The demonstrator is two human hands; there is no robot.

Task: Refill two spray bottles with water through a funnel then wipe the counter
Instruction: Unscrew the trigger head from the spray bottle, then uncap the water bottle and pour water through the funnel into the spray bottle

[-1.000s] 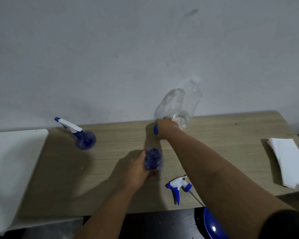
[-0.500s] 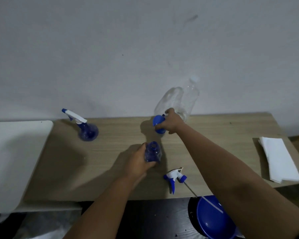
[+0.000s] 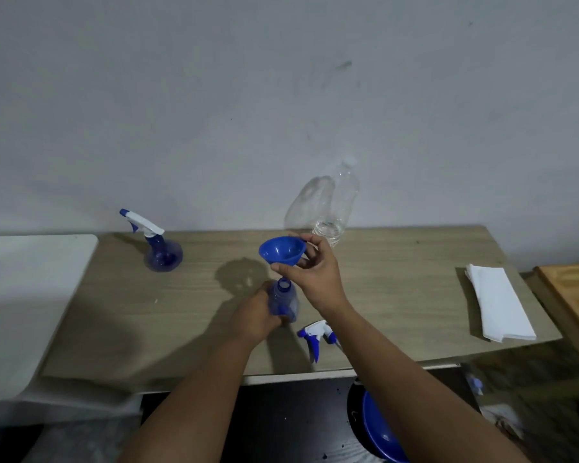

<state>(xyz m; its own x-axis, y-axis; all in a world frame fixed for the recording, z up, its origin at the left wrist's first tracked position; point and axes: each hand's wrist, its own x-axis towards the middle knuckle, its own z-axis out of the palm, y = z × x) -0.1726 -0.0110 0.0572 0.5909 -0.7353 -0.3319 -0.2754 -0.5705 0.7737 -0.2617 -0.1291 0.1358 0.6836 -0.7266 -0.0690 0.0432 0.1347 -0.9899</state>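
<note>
My left hand [image 3: 256, 317] grips an open blue spray bottle [image 3: 283, 299] standing on the wooden counter [image 3: 398, 295]; its mouth is uncovered. My right hand [image 3: 315, 272] holds a blue funnel [image 3: 281, 250] by its rim, just above and slightly behind the bottle's mouth. The bottle's removed trigger head [image 3: 315, 337] lies on the counter in front of it. A second blue spray bottle [image 3: 161, 250] with its trigger head on stands at the back left. A clear plastic water bottle [image 3: 336, 202] with a little water stands by the wall.
A folded white cloth [image 3: 498, 305] lies at the counter's right end. A white surface [image 3: 20, 295] adjoins the counter on the left, a wooden one [image 3: 575, 295] on the right. A blue basin [image 3: 378, 429] sits on the floor below the front edge.
My right hand picked up the funnel from beside the water bottle and carried it toward the open spray bottle. My left hand has kept hold of the bottle.
</note>
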